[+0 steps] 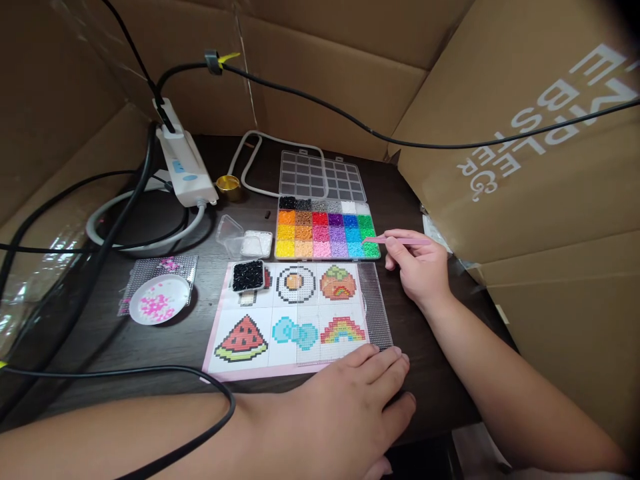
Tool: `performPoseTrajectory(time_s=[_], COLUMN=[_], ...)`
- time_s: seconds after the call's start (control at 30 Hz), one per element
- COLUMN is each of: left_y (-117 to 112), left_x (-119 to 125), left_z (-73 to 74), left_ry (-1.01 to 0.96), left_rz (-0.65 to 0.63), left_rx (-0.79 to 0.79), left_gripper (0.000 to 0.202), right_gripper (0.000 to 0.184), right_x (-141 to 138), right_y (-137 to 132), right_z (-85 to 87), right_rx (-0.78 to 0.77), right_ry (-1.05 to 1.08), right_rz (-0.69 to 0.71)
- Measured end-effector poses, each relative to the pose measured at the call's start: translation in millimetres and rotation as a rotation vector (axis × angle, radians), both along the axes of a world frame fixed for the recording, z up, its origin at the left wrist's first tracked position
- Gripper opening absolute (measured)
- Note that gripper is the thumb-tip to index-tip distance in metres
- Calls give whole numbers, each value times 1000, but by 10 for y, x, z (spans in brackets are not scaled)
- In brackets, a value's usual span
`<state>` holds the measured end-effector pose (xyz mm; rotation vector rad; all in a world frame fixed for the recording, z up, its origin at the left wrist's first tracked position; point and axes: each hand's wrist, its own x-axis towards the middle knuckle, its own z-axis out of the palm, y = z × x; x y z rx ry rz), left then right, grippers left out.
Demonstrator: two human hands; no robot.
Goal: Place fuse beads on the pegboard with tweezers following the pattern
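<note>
My right hand [423, 270] pinches a pair of pink tweezers [395, 240]. Their tips are at the front right compartments of the bead box [320, 256], by the blue and green beads; whether a bead is between them is too small to tell. My left hand [357, 403] lies flat with fingers extended, its fingertips at the lower edge of a clear pegboard [379, 307]. That board partly covers a pattern sheet [245, 372] printed with a watermelon, an egg, a rainbow and other pictures. A small tub of black beads [249, 275] sits on the sheet's upper left picture.
An open small box of white beads [257, 244] stands left of the bead box. A white dish [175, 290] with pink beads rests on another pegboard [141, 272]. Behind are a gold cup [229, 188] and a power strip [185, 160]. Black cables [320, 105] cross overhead; cardboard walls [320, 40] enclose the table.
</note>
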<state>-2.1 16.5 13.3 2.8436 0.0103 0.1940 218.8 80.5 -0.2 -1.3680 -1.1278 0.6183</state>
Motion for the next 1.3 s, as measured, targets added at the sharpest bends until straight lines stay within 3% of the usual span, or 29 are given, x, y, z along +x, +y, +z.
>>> performPoseTrajectory(time_s=[1.3], left_y=[-17], left_x=[17], left_z=[0], left_ry=[33], left_rz=[-5], left_rx=[-28], left_gripper=[59], right_gripper=[19], right_x=[7], right_y=[-2], right_z=[-15], right_rx=[7], right_ry=[2], right_rz=[-14])
